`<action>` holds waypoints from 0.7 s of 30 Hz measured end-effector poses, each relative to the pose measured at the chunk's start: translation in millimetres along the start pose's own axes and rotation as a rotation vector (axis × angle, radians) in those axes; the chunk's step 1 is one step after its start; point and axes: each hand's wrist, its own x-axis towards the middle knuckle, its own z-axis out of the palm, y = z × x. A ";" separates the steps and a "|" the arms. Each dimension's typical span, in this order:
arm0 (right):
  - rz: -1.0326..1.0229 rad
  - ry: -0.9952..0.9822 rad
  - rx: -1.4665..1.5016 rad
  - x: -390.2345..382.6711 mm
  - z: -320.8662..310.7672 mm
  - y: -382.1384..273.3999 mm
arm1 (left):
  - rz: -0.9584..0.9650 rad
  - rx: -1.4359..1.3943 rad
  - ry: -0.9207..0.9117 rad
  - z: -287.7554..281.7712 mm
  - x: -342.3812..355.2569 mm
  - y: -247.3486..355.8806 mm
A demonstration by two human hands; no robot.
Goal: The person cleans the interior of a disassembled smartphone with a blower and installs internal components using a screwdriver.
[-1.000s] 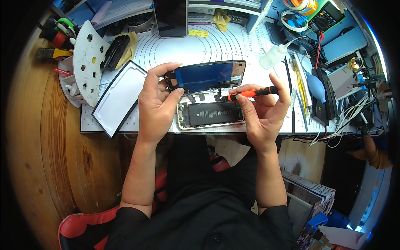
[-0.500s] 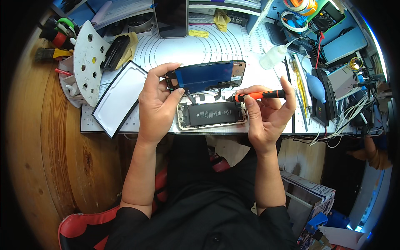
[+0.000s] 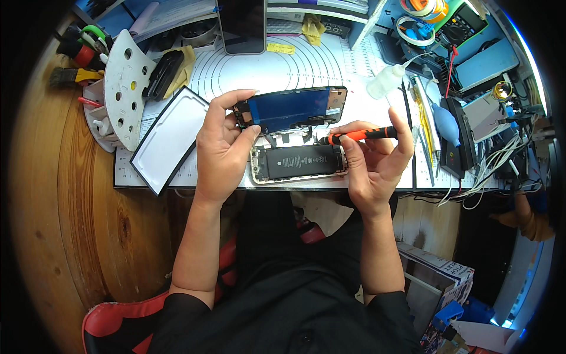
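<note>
An opened phone lies at the near edge of the mat, its black battery [image 3: 300,161] showing inside the pale phone body [image 3: 295,180]. My left hand [image 3: 227,138] pinches the left end of the phone's screen assembly [image 3: 292,110], which is tilted up behind the body with its blue inner side facing me. Thin flex cables run between the two parts. In my right hand [image 3: 377,159] is a red and black screwdriver [image 3: 362,135], held almost level. Its tip points left to the phone's upper right inside edge; whether it touches anything there is too small to tell.
A white tray with a black rim [image 3: 168,138] lies left of my left hand. Behind stands an upright dark phone [image 3: 243,26]. To the right are a squeeze bottle [image 3: 386,81], a blue air blower [image 3: 446,125], tweezers and tangled white cables [image 3: 492,162]. A tool holder [image 3: 122,88] stands at left.
My right hand and the screwdriver have shifted slightly left, bringing the tip further over the phone. The left hand and the raised screen stay where they were.
</note>
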 end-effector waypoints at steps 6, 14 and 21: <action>-0.172 -0.094 -0.235 15.4 -2.0 -9.7 | -0.003 -0.012 -0.004 1.0 0.8 -1.0; -0.245 -0.274 -0.445 51.9 -3.4 -35.5 | -0.003 0.006 0.003 -1.5 -0.1 -1.7; -0.115 -0.120 -0.077 34.0 -8.3 -19.4 | -0.017 -0.009 -0.008 -0.2 0.4 0.3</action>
